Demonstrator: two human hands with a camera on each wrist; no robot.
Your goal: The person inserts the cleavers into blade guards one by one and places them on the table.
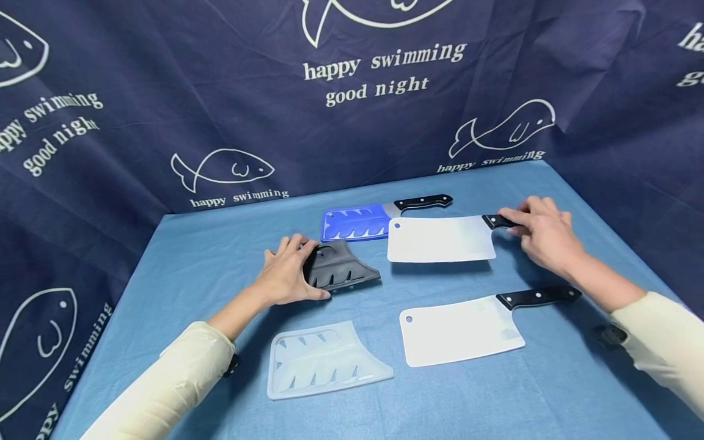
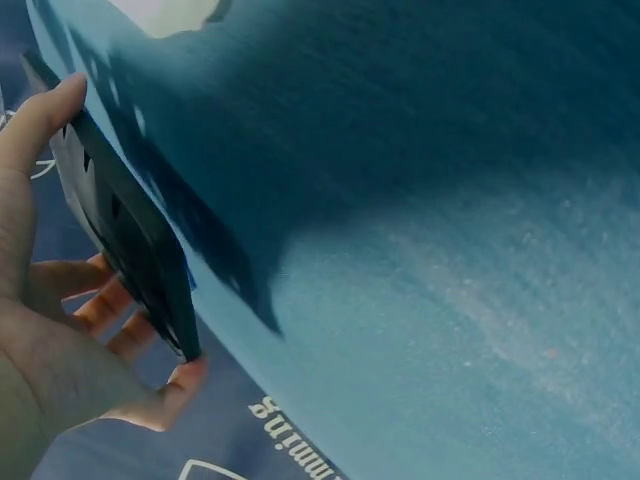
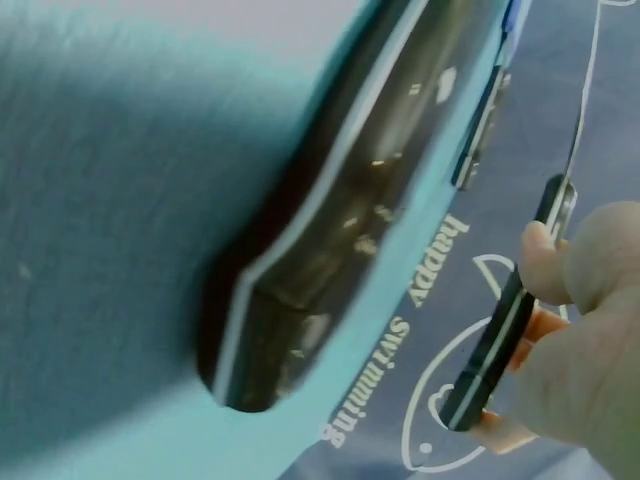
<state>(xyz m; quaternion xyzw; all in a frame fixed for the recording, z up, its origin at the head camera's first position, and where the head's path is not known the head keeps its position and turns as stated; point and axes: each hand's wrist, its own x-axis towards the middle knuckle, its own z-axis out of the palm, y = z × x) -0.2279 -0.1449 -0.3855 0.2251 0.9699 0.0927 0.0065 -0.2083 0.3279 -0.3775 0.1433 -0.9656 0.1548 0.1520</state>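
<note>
My left hand [image 1: 283,275] grips a dark grey blade guard [image 1: 343,267] by its left end, thumb at the near edge and fingers at the far edge. In the left wrist view, the guard [image 2: 130,220] is tilted, with its shadow on the cloth. My right hand [image 1: 546,237] holds a cleaver [image 1: 440,239] by its black handle, the blade pointing left toward the guard and a shadow beneath it. The right wrist view shows the fingers curled about this handle [image 3: 495,345]. Blade and guard are apart.
Behind lies another cleaver with a black handle [image 1: 423,201], its blade inside a blue guard [image 1: 354,223]. Nearer me, a bare cleaver [image 1: 462,333] lies beside a translucent whitish guard [image 1: 324,360]. A blue cloth [image 1: 181,269] covers the table; navy printed curtains [image 1: 231,110] surround it.
</note>
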